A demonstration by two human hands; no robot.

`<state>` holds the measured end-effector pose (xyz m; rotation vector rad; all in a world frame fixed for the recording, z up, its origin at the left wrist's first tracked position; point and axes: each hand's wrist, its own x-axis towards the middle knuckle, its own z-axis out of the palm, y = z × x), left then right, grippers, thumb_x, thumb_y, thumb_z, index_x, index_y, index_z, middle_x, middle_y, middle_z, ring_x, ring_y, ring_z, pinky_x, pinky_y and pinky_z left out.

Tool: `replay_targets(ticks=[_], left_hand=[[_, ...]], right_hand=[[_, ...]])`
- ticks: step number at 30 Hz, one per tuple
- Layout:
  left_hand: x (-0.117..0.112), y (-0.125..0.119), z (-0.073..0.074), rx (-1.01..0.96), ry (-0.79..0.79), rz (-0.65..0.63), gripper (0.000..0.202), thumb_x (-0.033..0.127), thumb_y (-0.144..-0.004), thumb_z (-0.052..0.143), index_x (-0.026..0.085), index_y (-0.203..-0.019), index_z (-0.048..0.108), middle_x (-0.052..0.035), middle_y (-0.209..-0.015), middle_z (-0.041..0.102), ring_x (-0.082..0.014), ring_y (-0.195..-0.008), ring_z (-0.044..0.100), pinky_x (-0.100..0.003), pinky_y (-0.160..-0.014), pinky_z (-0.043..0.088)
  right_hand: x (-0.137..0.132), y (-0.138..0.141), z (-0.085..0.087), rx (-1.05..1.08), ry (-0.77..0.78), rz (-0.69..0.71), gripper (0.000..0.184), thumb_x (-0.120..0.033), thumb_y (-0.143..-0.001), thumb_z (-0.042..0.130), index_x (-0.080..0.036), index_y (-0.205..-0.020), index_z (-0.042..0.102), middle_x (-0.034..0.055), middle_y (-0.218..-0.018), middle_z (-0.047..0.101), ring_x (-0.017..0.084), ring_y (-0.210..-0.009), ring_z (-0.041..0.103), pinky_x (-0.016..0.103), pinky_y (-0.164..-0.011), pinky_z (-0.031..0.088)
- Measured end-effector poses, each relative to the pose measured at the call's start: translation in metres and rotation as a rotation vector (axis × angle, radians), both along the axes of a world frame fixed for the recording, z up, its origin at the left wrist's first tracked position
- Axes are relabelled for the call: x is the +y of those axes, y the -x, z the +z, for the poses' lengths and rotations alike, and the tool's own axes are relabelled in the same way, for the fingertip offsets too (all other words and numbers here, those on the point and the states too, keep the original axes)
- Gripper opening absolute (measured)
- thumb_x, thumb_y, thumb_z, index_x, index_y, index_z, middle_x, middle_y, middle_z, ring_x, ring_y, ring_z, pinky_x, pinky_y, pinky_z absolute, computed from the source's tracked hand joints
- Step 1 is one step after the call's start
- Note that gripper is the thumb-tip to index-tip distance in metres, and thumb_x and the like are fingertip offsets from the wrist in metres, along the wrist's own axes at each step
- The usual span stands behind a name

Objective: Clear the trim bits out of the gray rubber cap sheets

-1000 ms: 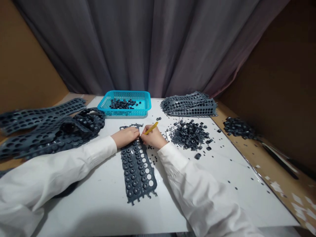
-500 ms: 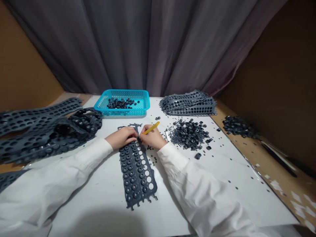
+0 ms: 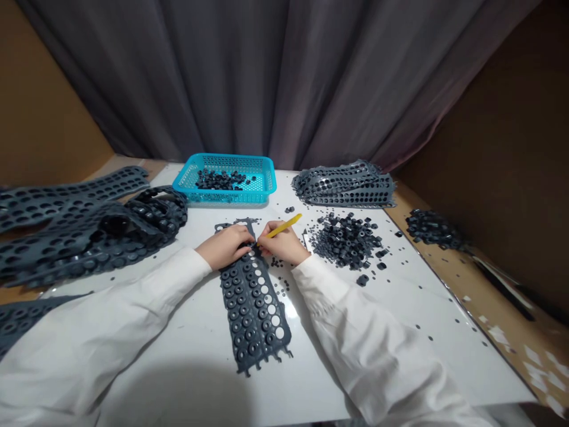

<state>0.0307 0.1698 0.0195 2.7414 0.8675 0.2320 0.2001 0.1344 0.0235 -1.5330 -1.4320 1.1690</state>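
Note:
A dark grey moulded rubber sheet (image 3: 249, 311) lies lengthwise before me on the white table. Rows of ring-shaped parts fill most of it, and one row along its right side shows round holes with white behind. Across its upper part rests my left hand (image 3: 226, 245), fingers curled and pressed onto the sheet. My right hand (image 3: 284, 244) grips a slim yellow pen-like tool (image 3: 287, 225) at the sheet's right edge, close to the left fingertips. The tool's tip and whatever lies between the fingers are hidden.
A blue basket (image 3: 226, 198) with small black parts stands at the back. Punched rubber sheets (image 3: 342, 185) are stacked at the back right, and more sheets (image 3: 89, 225) lie at left. A pile of black parts (image 3: 349, 240) and scattered discs sit right of my hand.
The view has shifted slightly, so the sheet and both hands appear a little farther right. More of the yellow tool now shows above my right hand. Both hands keep their places on the sheet.

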Motion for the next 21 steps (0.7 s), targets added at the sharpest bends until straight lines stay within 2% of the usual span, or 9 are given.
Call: replay_targets(ticks=[7, 13, 21], left_hand=[[0.000, -0.002, -0.003, 0.015, -0.060, -0.032, 0.016, 0.022, -0.088, 0.048, 0.014, -0.086, 0.061, -0.0087, -0.087, 0.057, -0.0220, -0.085, 0.054, -0.035, -0.078, 0.046], [0.001, -0.004, -0.014, -0.033, -0.099, -0.025, 0.022, 0.019, -0.091, 0.040, 0.013, -0.078, 0.057, -0.0096, -0.083, 0.057, -0.0236, -0.086, 0.053, -0.037, -0.079, 0.044], [0.005, 0.004, -0.026, -0.199, -0.051, 0.033, 0.015, 0.019, -0.089, 0.043, 0.016, -0.081, 0.054, -0.0048, -0.082, 0.058, -0.0173, -0.082, 0.054, -0.028, -0.075, 0.045]], right_hand=[[-0.001, 0.006, 0.001, -0.074, -0.024, 0.014, 0.020, -0.003, -0.063, 0.054, -0.019, -0.059, 0.043, -0.0070, -0.042, 0.050, 0.010, -0.041, 0.055, 0.016, -0.038, 0.037], [-0.001, 0.006, -0.002, -0.123, -0.053, 0.010, 0.021, -0.003, -0.062, 0.054, -0.020, -0.058, 0.042, -0.0063, -0.042, 0.049, 0.011, -0.041, 0.056, 0.017, -0.039, 0.038], [-0.001, 0.004, -0.003, -0.120, -0.040, 0.012, 0.023, -0.002, -0.063, 0.055, -0.020, -0.058, 0.042, -0.0057, -0.042, 0.049, 0.012, -0.039, 0.056, 0.017, -0.036, 0.037]])
